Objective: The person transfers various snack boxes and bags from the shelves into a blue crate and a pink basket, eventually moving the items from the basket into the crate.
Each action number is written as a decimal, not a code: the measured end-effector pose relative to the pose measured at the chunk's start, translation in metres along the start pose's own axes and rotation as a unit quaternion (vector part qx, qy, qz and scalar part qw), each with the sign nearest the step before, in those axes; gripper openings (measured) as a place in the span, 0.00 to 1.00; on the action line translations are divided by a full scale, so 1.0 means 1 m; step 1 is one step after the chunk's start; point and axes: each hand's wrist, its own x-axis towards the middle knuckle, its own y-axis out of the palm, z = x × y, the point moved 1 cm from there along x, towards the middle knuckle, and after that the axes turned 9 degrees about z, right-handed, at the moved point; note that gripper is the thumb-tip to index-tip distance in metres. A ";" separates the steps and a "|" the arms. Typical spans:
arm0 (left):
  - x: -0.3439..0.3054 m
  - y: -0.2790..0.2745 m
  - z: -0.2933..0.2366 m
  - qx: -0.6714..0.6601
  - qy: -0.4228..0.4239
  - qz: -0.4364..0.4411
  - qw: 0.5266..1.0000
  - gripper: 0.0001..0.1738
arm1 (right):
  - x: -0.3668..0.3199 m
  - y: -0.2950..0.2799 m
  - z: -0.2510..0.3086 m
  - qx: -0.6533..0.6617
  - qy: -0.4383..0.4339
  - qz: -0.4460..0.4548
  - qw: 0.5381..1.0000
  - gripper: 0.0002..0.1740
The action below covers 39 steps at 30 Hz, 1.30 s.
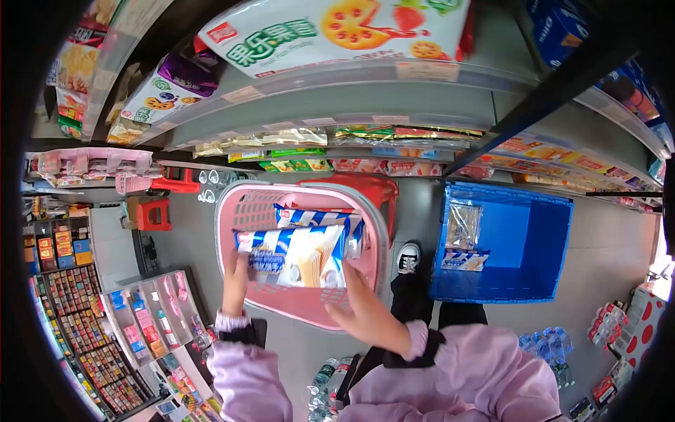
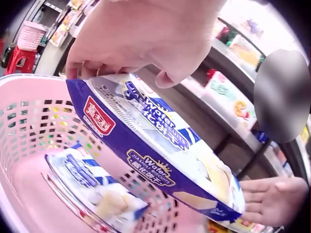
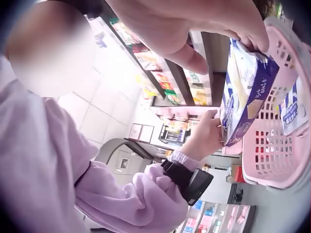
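Observation:
A blue-and-white pack of wafer biscuits [image 1: 295, 254] is held level above the pink basket [image 1: 309, 315]. My left hand [image 1: 235, 283] grips its left end, and in the left wrist view the fingers [image 2: 90, 70] bend over the pack's edge. At the other end, my right hand [image 1: 369, 309] touches the pack with extended fingers, its thumb [image 3: 194, 60] standing away from the wrapper. Inside the basket lies another wafer pack [image 2: 92, 182] of the same design, partly covered by the held one in the head view.
A blue crate [image 1: 538, 246] with a few packs inside stands to the right of the basket. Behind the basket is a red stool [image 1: 383, 193]. Shelves of boxed snacks [image 1: 337, 35] run along the front. Water bottles [image 1: 545, 344] stand on the floor at lower right.

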 end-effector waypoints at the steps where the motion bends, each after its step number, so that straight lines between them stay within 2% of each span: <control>1: 0.032 -0.001 0.022 0.023 0.056 -0.017 0.998 0.21 | 0.016 0.014 -0.019 0.014 0.034 -0.007 0.999 0.40; 3: 0.083 0.000 0.055 0.044 0.034 0.034 0.998 0.20 | 0.042 0.036 -0.059 0.040 0.102 -0.023 0.994 0.41; 5: 0.110 0.015 0.063 0.021 0.029 0.071 0.997 0.19 | 0.056 0.048 -0.095 0.039 0.148 -0.049 0.987 0.41; 6: 0.121 0.025 0.067 0.011 0.028 0.093 0.995 0.18 | 0.061 0.047 -0.101 0.039 0.172 -0.065 0.982 0.41; 9: 0.139 0.031 0.090 0.026 0.015 0.063 0.998 0.19 | 0.055 0.050 -0.092 -0.085 0.171 -0.046 0.981 0.42; 11: 0.134 0.017 0.109 0.218 0.096 0.085 0.968 0.21 | 0.043 0.044 -0.071 -0.149 0.120 -0.043 0.981 0.41; 12: 0.116 0.017 0.095 0.227 0.050 0.025 0.972 0.24 | 0.034 0.035 -0.052 -0.173 0.080 -0.054 0.980 0.40; 14: 0.067 0.035 0.048 0.308 0.153 -0.069 0.937 0.28 | 0.007 0.001 -0.026 -0.035 0.024 -0.020 0.999 0.35; 15: 0.042 0.045 0.023 0.277 0.166 -0.076 0.943 0.27 | -0.008 -0.019 -0.017 0.016 0.005 -0.001 1.000 0.33; 16: 0.033 0.052 0.025 0.165 0.217 -0.051 0.961 0.27 | -0.026 -0.041 -0.015 0.032 0.004 0.024 0.999 0.30; 17: 0.019 0.062 0.012 0.176 0.276 0.007 0.945 0.27 | -0.045 -0.068 -0.016 0.044 0.032 0.031 0.998 0.27; 18: -0.045 0.102 -0.076 0.236 0.209 0.035 0.948 0.16 | -0.065 -0.095 -0.017 0.061 0.056 0.044 0.996 0.25; 19: -0.067 0.126 -0.106 0.283 0.190 0.091 0.935 0.19 | -0.087 -0.120 -0.018 0.082 0.076 0.064 0.992 0.23; 20: -0.081 0.154 -0.121 0.212 0.164 0.170 0.948 0.20 | -0.111 -0.146 -0.023 0.076 0.093 0.027 0.992 0.21; 21: -0.082 0.177 -0.120 0.216 0.253 0.237 0.913 0.21 | -0.136 -0.172 -0.030 0.073 0.109 -0.007 0.991 0.18; 22: -0.097 0.211 -0.143 0.263 0.259 0.298 0.880 0.22 | -0.162 -0.198 -0.038 0.041 0.118 -0.055 0.991 0.18; 23: -0.108 0.244 -0.162 0.331 0.315 0.351 0.817 0.22 | -0.189 -0.225 -0.045 0.011 0.127 -0.101 0.987 0.17; 24: -0.113 0.280 -0.179 0.418 0.208 0.438 0.768 0.23 | -0.215 -0.256 -0.048 -0.001 0.129 -0.127 0.983 0.16; 26: -0.121 0.359 -0.199 0.484 0.397 0.454 0.635 0.28 | -0.264 -0.325 -0.054 -0.032 0.149 -0.191 0.970 0.14; 27: -0.125 0.400 -0.210 0.478 0.421 0.463 0.617 0.30 | -0.287 -0.363 -0.057 -0.050 0.167 -0.228 0.958 0.13; 28: -0.132 0.441 -0.224 0.475 0.445 0.461 0.604 0.28 | -0.307 -0.403 -0.061 -0.111 0.138 -0.278 0.944 0.13; 29: -0.140 0.483 -0.243 0.423 0.517 0.452 0.591 0.27 | -0.327 -0.445 -0.068 -0.169 0.111 -0.327 0.923 0.13; 30: -0.148 0.525 -0.264 0.357 0.534 0.476 0.601 0.24 | -0.345 -0.489 -0.080 -0.116 0.131 -0.372 0.912 0.13; 31: -0.155 0.567 -0.285 0.312 0.505 0.497 0.633 0.22 | -0.360 -0.536 -0.073 -0.103 0.179 -0.397 0.894 0.14; 32: -0.161 0.608 -0.302 0.237 0.504 0.491 0.670 0.20 | -0.374 -0.585 -0.085 -0.211 0.102 -0.446 0.864 0.12; 33: -0.159 0.651 -0.319 0.202 0.540 0.467 0.671 0.20 | -0.387 -0.629 -0.085 -0.236 0.126 -0.483 0.833 0.13; 35: -0.160 0.727 -0.353 0.030 0.476 0.502 0.721 0.18 | -0.407 -0.714 -0.095 -0.213 0.144 -0.520 0.815 0.15; 36: -0.160 0.755 -0.374 -0.055 0.407 0.526 0.745 0.19 | -0.411 -0.738 -0.085 -0.179 0.133 -0.558 0.799 0.18; 37: -0.160 0.783 -0.393 -0.105 0.360 0.497 0.782 0.20 | -0.411 -0.758 -0.075 -0.145 0.123 -0.595 0.781 0.21; 39: -0.143 0.830 -0.420 -0.128 0.379 0.416 0.816 0.22 | -0.413 -0.800 -0.084 -0.222 0.096 -0.597 0.765 0.23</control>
